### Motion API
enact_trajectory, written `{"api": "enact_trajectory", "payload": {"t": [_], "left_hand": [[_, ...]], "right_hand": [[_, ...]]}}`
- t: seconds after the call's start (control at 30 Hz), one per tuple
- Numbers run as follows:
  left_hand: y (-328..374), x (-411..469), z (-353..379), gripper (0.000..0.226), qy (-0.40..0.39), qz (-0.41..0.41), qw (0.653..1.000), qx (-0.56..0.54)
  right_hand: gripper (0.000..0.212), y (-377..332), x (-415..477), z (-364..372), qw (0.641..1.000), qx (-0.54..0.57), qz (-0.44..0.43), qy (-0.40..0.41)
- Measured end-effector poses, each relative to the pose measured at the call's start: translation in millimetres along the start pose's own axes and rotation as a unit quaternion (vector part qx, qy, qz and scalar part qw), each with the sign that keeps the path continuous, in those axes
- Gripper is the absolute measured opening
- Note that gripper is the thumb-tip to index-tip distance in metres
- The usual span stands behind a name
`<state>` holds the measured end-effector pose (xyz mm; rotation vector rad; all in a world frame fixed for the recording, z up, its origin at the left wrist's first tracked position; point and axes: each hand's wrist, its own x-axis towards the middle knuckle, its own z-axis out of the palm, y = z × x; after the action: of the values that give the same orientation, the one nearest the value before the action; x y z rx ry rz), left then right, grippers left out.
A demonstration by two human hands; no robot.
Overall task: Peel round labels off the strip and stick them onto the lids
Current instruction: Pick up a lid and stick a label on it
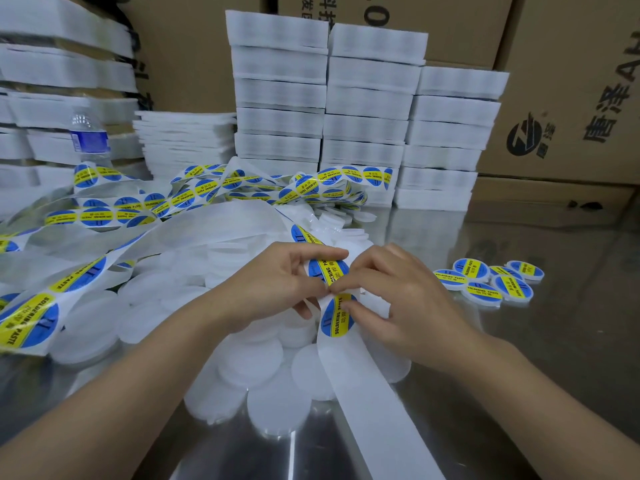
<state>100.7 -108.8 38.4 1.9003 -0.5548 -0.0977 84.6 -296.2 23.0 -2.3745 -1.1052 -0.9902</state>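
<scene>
Partly, left hand (273, 282) and right hand (391, 299) hide the strip (363, 393).

Left hand (277, 282) and right hand (398, 299) fingertip to fingertip, fingers curled.

labels (331, 271): blue, yellow band | lids (252, 368): white | boxes (571, 98): brown

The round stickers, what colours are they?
The round stickers are blue with a yellow stripe bearing black writing; the head view shows it best.
</scene>
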Motion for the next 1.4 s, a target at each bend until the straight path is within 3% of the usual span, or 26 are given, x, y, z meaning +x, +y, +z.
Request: {"api": "enact_trajectory", "payload": {"t": [0.47, 0.7, 0.83, 1.13, 1.4], "left_hand": [[-3, 0, -1, 0.045, 0.017, 0.008, 1.0, -0.024], [-3, 5, -4, 0.038, 0.173, 0.061, 0.977, -0.112], [-3, 7, -6, 0.041, 0.181, 0.038, 0.977, -0.104], [-10, 9, 2, 0.081, 0.154, -0.024, 0.982, -0.105], [-18, 15, -12, 0.091, 0.308, 0.0, 0.942, -0.136]], "right_hand": [[0.003, 1, 3, 0, 0.998, -0.005, -0.011, 0.067], [0.002, -4, 2, -2, 0.998, 0.043, 0.003, 0.037], [0.002, -6, 2, -2, 0.998, 0.06, 0.006, 0.028], [0.002, -10, 1, -2, 0.996, 0.082, 0.017, -0.007], [0.003, -11, 0, -7, 0.989, 0.118, 0.049, -0.074]]}}
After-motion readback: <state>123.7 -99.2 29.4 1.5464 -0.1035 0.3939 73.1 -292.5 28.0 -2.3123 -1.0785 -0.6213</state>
